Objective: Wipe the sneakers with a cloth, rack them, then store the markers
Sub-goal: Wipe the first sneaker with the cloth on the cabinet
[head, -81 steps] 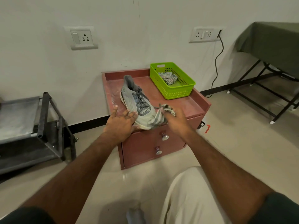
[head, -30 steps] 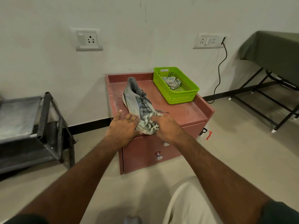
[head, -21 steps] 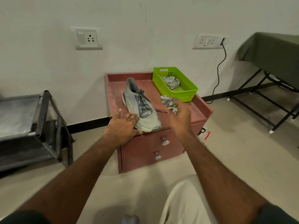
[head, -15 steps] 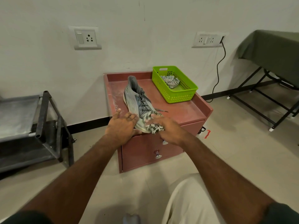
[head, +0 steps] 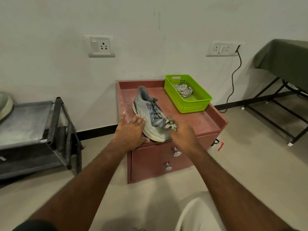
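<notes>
1. Sneaker (head: pixel 150 114) lies on top of the small red cabinet (head: pixel 196 120), toe near the front edge, so both hands can reach it.
2. Left hand (head: pixel 131 130) lies flat with straight fingers against the shoe's side at 9 o'clock. It grips nothing. It looks like it is there to stop the shoe sliding.
3. Right hand (head: pixel 182 133) is at the toe, at 4 o'clock from the shoe, fingers curled round a bunched striped cloth (head: pixel 170 125). The cloth touches the toe, so I think the rubbing is going on there.
4. Green basket (head: pixel 193 105) sits at 1 o'clock from the shoe, with another rag (head: pixel 182 90) inside.
5. Metal rack (head: pixel 55 130) waits at 9 o'clock, well apart. No markers show.
</notes>
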The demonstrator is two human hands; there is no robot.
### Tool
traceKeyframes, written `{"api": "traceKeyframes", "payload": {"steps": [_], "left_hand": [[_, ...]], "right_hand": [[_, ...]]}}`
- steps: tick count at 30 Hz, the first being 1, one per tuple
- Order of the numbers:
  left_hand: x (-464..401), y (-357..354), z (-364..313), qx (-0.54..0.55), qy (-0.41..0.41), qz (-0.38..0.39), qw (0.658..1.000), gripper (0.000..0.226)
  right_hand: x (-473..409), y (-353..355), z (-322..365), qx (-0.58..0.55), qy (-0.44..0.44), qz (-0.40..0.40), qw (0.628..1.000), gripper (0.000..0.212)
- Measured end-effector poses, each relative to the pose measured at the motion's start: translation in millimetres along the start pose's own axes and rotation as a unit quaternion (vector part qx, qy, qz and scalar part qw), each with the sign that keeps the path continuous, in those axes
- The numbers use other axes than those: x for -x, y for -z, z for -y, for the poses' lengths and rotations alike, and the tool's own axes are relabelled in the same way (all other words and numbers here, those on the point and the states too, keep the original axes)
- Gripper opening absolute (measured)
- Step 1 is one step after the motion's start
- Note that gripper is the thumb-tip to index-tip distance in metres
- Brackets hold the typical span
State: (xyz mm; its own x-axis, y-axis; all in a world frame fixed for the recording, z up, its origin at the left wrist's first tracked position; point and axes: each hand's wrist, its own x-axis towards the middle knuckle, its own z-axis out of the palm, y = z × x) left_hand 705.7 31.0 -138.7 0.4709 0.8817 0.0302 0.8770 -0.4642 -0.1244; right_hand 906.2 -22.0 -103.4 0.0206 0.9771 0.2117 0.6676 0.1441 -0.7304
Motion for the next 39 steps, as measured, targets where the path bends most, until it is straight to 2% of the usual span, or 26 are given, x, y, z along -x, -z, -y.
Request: {"api": "traceKeyframes", "payload": {"steps": [2,4,6,8,10,12,13,14,16,18,20,23,26,27,29,30,31,32,34,36,37,38,39], "left_hand": [[-4,-2,4,0.005,0.007,-0.006,1.0,0.09],[-8,-4,6,0.014,0.016,-0.005,1.0,0.095],[-10,-6,7,0.018,0.021,0.006,1.0,0.102],[-11,-8,7,0.016,0.019,0.011,1.0,0.106],[-11,-9,7,0.021,0.018,0.009,1.0,0.107],[-10,-9,6,0.032,0.02,0.01,0.999,0.107],[-10,-9,7,0.035,0.022,0.011,0.999,0.107],[-10,-8,6,0.036,0.023,0.013,0.999,0.106],[-10,-8,5,0.032,0.024,0.012,0.999,0.104],[-10,-9,5,0.031,0.027,0.007,0.999,0.103],[-10,-9,4,0.035,0.03,0.002,0.999,0.1],[-10,-7,3,0.031,0.035,0.001,0.999,0.098],[-9,-8,4,0.036,0.033,0.0,0.999,0.095],[-9,-8,4,0.043,0.033,-0.003,0.999,0.093],[-8,-7,4,0.051,0.034,0.002,0.998,0.092],[-8,-6,3,0.047,0.034,0.005,0.998,0.093],[-8,-4,3,0.04,0.032,0.005,0.999,0.094],[-7,-3,1,0.03,0.024,0.003,0.999,0.095],[-4,-3,-4,0.01,-0.01,-0.005,1.0,0.094],[0,-8,-10,-0.006,-0.043,-0.009,0.999,0.092],[1,-11,-12,-0.007,-0.048,-0.009,0.999,0.09],[2,-12,-13,-0.003,-0.046,-0.01,0.999,0.087],[1,-12,-14,0.006,-0.039,-0.01,0.999,0.084]], "right_hand": [[-4,-4,-3,0.117,-0.02,0.041,0.992,0.038],[-7,-5,-5,0.189,-0.022,0.023,0.982,0.036],[-12,-9,-5,0.214,0.0,-0.01,0.977,0.033],[-19,-15,-2,0.19,0.023,-0.044,0.981,0.033],[-30,-19,7,0.097,0.034,-0.105,0.989,0.036],[-41,-24,19,0.029,0.087,-0.155,0.984,0.043],[-45,-28,22,0.033,0.122,-0.154,0.98,0.049],[-51,-31,24,0.063,0.148,-0.124,0.979,0.053],[-57,-38,22,0.221,0.136,0.019,0.966,0.054],[-56,-40,19,0.348,0.095,0.163,0.918,0.061],[-51,-32,17,0.35,0.093,0.235,0.902,0.063],[-37,1,17,0.256,0.05,0.265,0.929,0.054],[-24,29,7,0.239,0.006,0.213,0.947,0.045],[-19,32,6,0.272,0.001,0.162,0.949,0.043],[-12,33,7,0.348,0.013,-0.004,0.937,0.036],[-9,31,10,0.343,0.02,-0.079,0.936,0.036],[-8,26,11,0.307,0.028,-0.12,0.944,0.038],[-5,22,14,0.258,0.04,-0.126,0.957,0.041],[-3,14,11,0.186,0.06,-0.03,0.98,0.048],[0,9,6,0.189,0.029,0.111,0.975,0.054],[0,8,2,0.199,-0.001,0.15,0.968,0.059],[0,7,-3,0.207,-0.025,0.147,0.967,0.06],[-1,6,-8,0.216,-0.038,0.104,0.97,0.058]]}}
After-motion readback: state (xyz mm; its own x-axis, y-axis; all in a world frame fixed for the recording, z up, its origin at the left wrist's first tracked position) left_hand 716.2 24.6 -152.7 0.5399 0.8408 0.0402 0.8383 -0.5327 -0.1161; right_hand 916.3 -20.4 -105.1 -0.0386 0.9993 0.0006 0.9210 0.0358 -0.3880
